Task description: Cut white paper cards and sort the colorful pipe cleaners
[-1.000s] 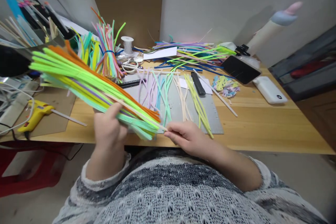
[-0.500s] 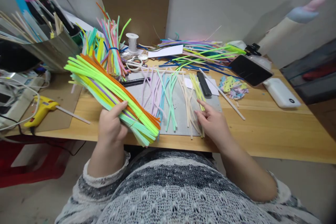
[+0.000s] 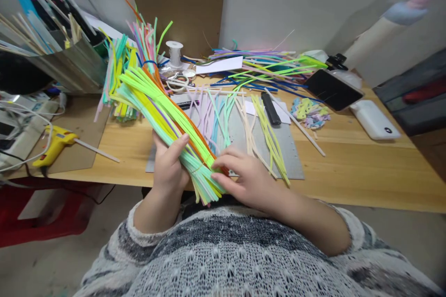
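A thick bundle of pipe cleaners (image 3: 170,123), green, orange, yellow, purple and mint, lies slantwise in my left hand (image 3: 170,164), whose thumb presses on top of it. At the bundle's lower right end, my right hand (image 3: 245,177) has its thumb and fingertips closed on the stems. Under and beyond the hands, a grey mat (image 3: 294,160) bears separate groups: lilac stems (image 3: 207,118), mint stems (image 3: 226,120), peach stems (image 3: 249,134) and yellow stems (image 3: 273,141). Some of the mat and the lower ends of several stems are hidden by my hands.
A yellow glue gun (image 3: 52,146) lies at the left. Behind are a tied upright bundle (image 3: 149,51), a wire spool (image 3: 174,53) and loose coloured stems (image 3: 265,69). A black stapler-like object (image 3: 271,109), a phone (image 3: 333,89) and a white case (image 3: 374,120) are at the right.
My left hand has moved right with the bundle. My right hand has left the yellow stems, moving left to the bundle's lower end. The yellow stems now lie spread on the mat.
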The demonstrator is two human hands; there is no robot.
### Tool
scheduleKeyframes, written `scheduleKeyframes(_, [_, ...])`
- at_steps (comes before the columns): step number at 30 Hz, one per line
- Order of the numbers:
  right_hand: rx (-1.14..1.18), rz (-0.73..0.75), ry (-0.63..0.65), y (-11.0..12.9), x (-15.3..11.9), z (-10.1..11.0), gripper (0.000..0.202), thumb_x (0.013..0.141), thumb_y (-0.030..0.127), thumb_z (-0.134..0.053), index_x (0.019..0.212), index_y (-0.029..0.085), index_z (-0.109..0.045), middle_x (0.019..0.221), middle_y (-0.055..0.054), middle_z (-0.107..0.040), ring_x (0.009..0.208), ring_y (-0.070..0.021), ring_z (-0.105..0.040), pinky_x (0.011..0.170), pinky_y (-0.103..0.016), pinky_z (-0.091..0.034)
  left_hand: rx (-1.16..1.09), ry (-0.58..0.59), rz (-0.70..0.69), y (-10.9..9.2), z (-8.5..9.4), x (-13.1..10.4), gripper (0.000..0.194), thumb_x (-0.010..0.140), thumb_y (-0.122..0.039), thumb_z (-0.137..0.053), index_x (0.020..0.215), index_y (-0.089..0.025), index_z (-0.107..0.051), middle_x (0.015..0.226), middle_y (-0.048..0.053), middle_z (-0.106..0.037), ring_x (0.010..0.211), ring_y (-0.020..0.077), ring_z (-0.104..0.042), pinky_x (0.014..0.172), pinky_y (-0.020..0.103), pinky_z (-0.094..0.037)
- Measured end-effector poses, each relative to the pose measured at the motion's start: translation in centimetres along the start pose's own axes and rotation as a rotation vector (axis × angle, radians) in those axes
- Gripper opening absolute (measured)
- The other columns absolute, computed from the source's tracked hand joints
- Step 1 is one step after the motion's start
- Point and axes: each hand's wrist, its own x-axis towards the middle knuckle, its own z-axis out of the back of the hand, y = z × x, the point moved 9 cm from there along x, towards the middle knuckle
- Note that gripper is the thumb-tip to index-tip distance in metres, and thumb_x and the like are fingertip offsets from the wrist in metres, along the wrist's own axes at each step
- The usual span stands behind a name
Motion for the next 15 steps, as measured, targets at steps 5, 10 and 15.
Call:
scheduleKeyframes(5, [0.053,-0.086,0.097,-0.5,1.3,-2.5,0.011,0.085,0.029,-0.057,0.089,0.019,-0.058,0.087,-0.002,-0.053,0.077,-0.0131,-0.051,0.069,-0.026,-0.040,0.091,-0.077,-0.090,-0.4,0.8,-0.6,0.051,0.071,-0.016,-0.066,0.116,-0.028,-0.045,0.103,0.000,-0.060,0.098,0.0181,-0.060,0.090,0.032,-0.049])
scheduleKeyframes(10, [0.068,-0.129,0.129,-1.7,1.7,-3.6,0.008,0.081,0.024,-0.057,0.076,0.019,-0.054,0.081,-0.001,-0.052,0.074,-0.0124,-0.049,0.065,-0.026,-0.037,0.154,-0.141,-0.180,-0.5,1.7,-0.8,0.054,0.070,-0.013,-0.066,0.115,-0.027,-0.041,0.107,0.001,-0.056,0.100,0.0167,-0.058,0.095,0.031,-0.045])
scheduleKeyframes(15, [0.263,-0.126,0.180,-1.7,2.1,-3.8,0.019,0.082,0.021,-0.052,0.064,0.019,-0.047,0.068,0.002,-0.046,0.066,-0.0107,-0.046,0.062,-0.025,-0.036,0.181,-0.162,-0.188,-0.6,2.0,-0.7,0.053,0.070,-0.014,-0.067,0.115,-0.026,-0.042,0.113,0.002,-0.055,0.106,0.0183,-0.056,0.098,0.034,-0.043])
